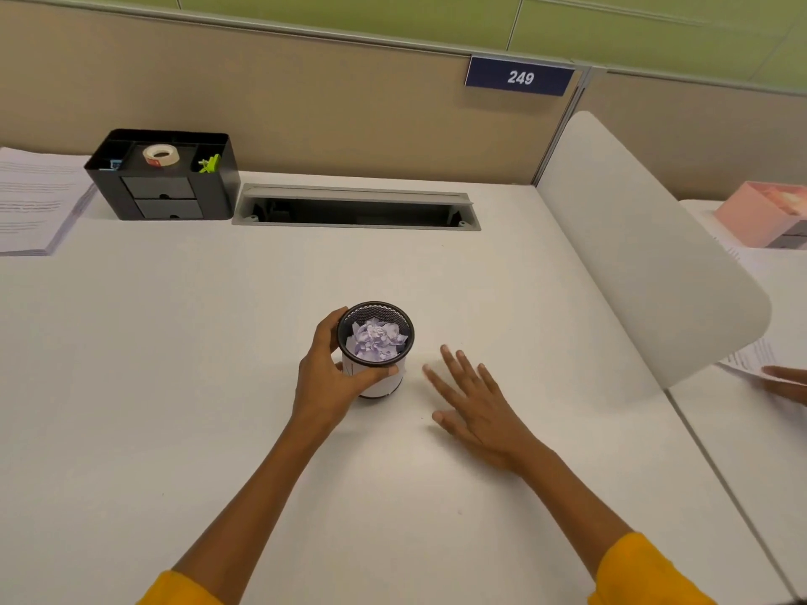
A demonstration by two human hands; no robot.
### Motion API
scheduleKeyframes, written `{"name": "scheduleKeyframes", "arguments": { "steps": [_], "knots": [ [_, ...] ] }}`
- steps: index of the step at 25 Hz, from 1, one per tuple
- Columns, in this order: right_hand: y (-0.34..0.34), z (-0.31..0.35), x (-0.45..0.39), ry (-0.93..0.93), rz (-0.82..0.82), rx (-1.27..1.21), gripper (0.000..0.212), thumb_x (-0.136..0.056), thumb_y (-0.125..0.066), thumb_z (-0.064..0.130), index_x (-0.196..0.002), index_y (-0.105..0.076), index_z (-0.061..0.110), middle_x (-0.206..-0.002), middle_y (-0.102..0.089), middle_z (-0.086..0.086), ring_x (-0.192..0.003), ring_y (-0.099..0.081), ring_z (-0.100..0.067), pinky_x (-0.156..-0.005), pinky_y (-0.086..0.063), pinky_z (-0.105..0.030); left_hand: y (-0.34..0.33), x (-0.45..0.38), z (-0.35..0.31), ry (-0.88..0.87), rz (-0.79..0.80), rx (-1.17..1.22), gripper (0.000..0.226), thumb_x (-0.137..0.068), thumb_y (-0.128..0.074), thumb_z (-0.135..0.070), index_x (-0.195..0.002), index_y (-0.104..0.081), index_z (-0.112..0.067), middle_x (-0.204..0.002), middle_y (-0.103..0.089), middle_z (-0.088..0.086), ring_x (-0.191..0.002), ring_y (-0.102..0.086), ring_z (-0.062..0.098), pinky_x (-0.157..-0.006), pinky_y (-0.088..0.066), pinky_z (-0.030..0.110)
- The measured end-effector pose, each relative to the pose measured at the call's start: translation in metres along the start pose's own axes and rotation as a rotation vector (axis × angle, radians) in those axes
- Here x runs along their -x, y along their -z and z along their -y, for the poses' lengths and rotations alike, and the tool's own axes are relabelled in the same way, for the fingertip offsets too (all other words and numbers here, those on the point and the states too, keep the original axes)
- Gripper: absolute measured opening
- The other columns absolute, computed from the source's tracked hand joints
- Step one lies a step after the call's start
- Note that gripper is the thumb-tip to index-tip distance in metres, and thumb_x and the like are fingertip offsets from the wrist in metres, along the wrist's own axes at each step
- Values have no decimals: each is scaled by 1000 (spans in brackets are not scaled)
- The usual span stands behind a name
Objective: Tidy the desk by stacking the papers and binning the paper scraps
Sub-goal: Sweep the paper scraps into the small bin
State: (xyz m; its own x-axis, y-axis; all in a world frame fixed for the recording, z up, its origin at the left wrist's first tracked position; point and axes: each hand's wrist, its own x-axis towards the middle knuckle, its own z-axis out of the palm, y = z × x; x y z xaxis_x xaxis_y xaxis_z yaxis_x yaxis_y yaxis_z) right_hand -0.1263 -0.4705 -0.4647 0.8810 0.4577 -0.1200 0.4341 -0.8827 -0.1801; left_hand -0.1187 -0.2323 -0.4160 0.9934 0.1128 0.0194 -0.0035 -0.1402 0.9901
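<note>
Here left hand (332, 377) grips upright bin (375, 355).

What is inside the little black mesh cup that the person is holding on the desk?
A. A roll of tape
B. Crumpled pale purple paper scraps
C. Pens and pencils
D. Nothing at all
B: the mesh cup, gripped by the left hand, holds crumpled pale purple paper scraps; the roll of tape sits in the black desk organizer instead.
</note>
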Motion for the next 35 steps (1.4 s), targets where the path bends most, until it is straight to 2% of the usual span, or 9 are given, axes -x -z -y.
{"name": "scheduleKeyframes", "arguments": {
  "steps": [4, 10, 14, 17, 20, 24, 29, 33, 35],
  "knots": [
    [-8, -6, 8, 167, 10, 212, 66, -89, -19, 72, -147, -1, 47, -159, 11, 3, -146, 13, -24, -114, 10, -50, 1, -3, 2, 5, 3, -6, 89, -55, -90, -15, -130, -44, -26, -122, -57, -14, -111, -53, 3, -83, -46, 17],
    [5, -42, -33, -90, 10, 155, 74, -78, 2, 78, -144, 10, 47, -156, 23, 8, -144, 22, -20, -115, 5, -57, 3, -3, 0, 14, -11, -12, 89, -54, -89, -13, -130, -44, -26, -121, -57, -16, -110, -53, -2, -79, -45, 10],
    [4, -56, -49, -390, -186, -50, 88, -81, -4, 78, -151, 5, 24, -159, 13, -4, -147, 10, -19, -120, 2, -41, 4, -5, -4, 12, -7, -13, 95, -50, -92, -19, -131, -44, -27, -120, -56, -21, -107, -51, -8, -77, -45, 7],
    [4, -51, -62, -522, -178, -115, 87, -91, -21, 65, -150, 3, 6, -159, 5, -12, -148, 5, -21, -121, 1, -35, 6, -4, -4, 13, -28, -13, 93, -47, -86, -29, -130, -44, -28, -118, -55, -26, -107, -52, -9, -78, -46, 9],
    [7, -38, -80, -369, -111, -133, 80, -95, -23, 58, -150, 1, 5, -160, 1, -8, -148, 3, -18, -120, 3, -31, 6, -4, -3, 14, -27, -11, 93, -47, -87, -26, -129, -44, -28, -119, -56, -23, -106, -52, -9, -77, -46, 6],
    [5, -25, -80, -128, -88, -59, 91, -83, 7, 68, -151, -11, 9, -159, -6, -6, -148, -5, -17, -117, 6, -24, 5, -4, -3, 7, -20, -20, 91, -54, -90, -14, -131, -44, -26, -121, -57, -18, -108, -53, -5, -78, -46, 9],
    [-4, -28, -34, -32, -128, -94, 84, -92, 6, 61, -147, -27, 7, -155, -22, -4, -144, -23, -19, -117, 1, -18, 2, -2, -4, -12, -15, 1, 90, -54, -90, -14, -131, -44, -25, -122, -57, -14, -111, -53, 2, -80, -46, 14],
    [-3, -12, -1, -416, -260, -218, 81, -91, -15, 63, -151, -8, 9, -159, -3, -2, -147, -5, -13, -118, 3, -22, 1, 2, -5, -11, -1, 20, 89, -55, -89, -14, -131, -43, -26, -122, -57, -15, -110, -53, -1, -80, -46, 11],
    [-9, 9, 2, -593, -230, -153, 105, -78, 1, 79, -150, -3, 3, -159, 4, -12, -148, 4, -22, -119, 6, -31, 0, 5, -4, -6, 3, 26, 89, -55, -89, -14, -131, -44, -26, -122, -57, -14, -111, -53, 1, -80, -45, 13]
  ]
}}
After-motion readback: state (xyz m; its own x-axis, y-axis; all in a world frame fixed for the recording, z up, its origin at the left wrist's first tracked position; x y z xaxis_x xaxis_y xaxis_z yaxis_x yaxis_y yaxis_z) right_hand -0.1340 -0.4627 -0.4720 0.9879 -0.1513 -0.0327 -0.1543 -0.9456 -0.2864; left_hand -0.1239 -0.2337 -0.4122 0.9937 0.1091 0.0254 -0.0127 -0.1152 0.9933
